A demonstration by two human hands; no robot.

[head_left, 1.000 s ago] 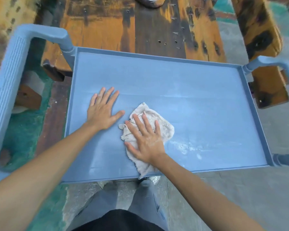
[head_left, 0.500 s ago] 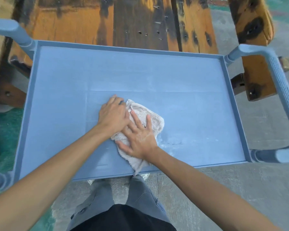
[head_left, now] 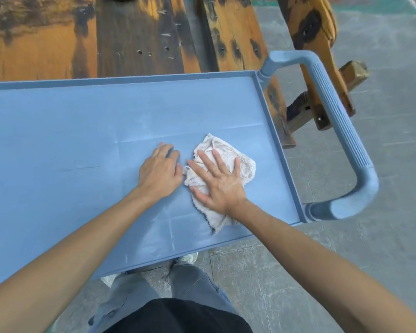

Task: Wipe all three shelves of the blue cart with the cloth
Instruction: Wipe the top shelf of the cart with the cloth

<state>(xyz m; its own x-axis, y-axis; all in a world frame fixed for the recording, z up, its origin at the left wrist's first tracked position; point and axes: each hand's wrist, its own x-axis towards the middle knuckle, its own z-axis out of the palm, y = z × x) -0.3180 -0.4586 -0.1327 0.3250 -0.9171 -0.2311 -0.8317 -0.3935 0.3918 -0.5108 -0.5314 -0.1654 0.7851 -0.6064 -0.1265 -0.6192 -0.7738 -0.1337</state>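
The blue cart's top shelf [head_left: 65, 140] fills the left and middle of the view, with pale dusty streaks near its front edge. A crumpled off-white cloth [head_left: 229, 151] lies on the right half of the shelf. My right hand [head_left: 217, 182] presses flat on the cloth with fingers spread. Just left of the cloth, my left hand [head_left: 160, 173] rests on the bare shelf with fingers loosely bent and holds nothing. The two lower shelves are hidden under the top one.
The cart's ribbed blue handle [head_left: 339, 131] loops out at the right end. Worn wooden planks [head_left: 135, 34] and a wooden frame [head_left: 310, 37] stand right behind the cart. Grey concrete floor [head_left: 382, 164] lies to the right, and my legs are below the front edge.
Both hands and the cloth have slid to the right along the top shelf. My left hand, which touched the cloth's edge half a second ago, now lies beside it.
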